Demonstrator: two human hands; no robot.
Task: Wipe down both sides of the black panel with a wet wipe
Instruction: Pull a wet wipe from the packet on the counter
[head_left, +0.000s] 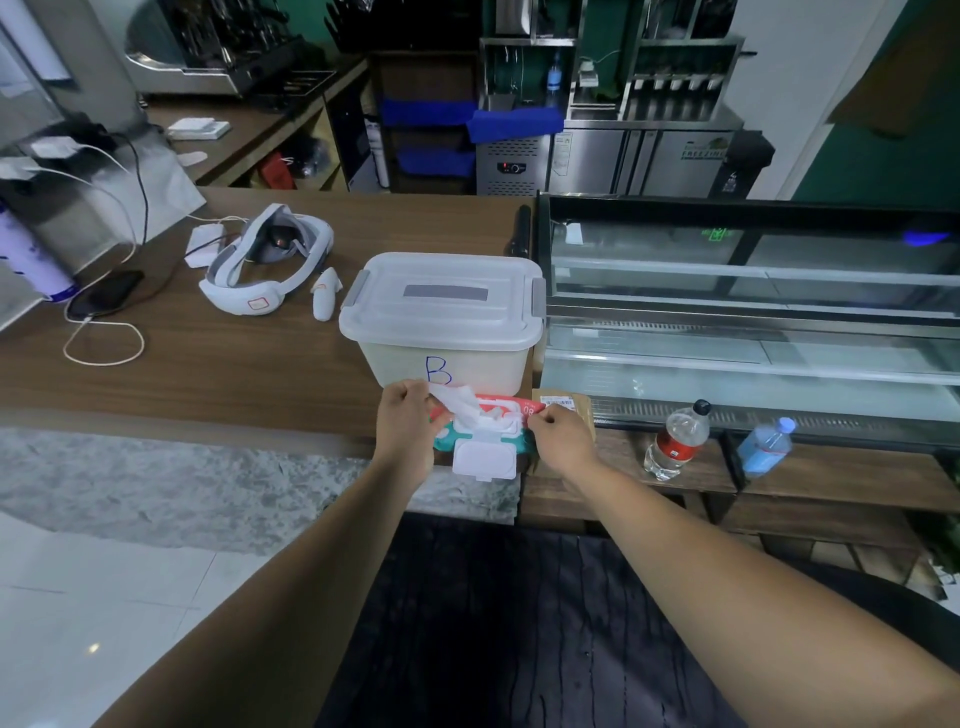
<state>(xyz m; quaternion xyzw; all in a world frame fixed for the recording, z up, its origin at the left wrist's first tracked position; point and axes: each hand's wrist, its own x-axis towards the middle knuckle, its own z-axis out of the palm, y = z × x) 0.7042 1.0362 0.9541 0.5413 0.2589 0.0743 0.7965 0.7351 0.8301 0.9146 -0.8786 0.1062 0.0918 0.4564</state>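
Wooden counter (234, 364) | wet wipe (460, 405): white, crumpled, half drawn from pack slot, at 6 o'clock of lidded bin (447, 332) | left hand (408, 415): pinching wet wipe | right hand (561, 434): gripping red-and-teal wipe pack (519, 410) at its 3 o'clock end

Head-worn wide-angle camera looks forward and down onto the near counter (234, 374).

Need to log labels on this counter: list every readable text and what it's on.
"B": blue marker, front of the box.
"FREEZING": door of the fridge behind the counter.
"08": red edge of the wipe pack, as it reads from here.
Unreadable: barcode sticker on the carton, red label on the bottle, green sign in the display case.
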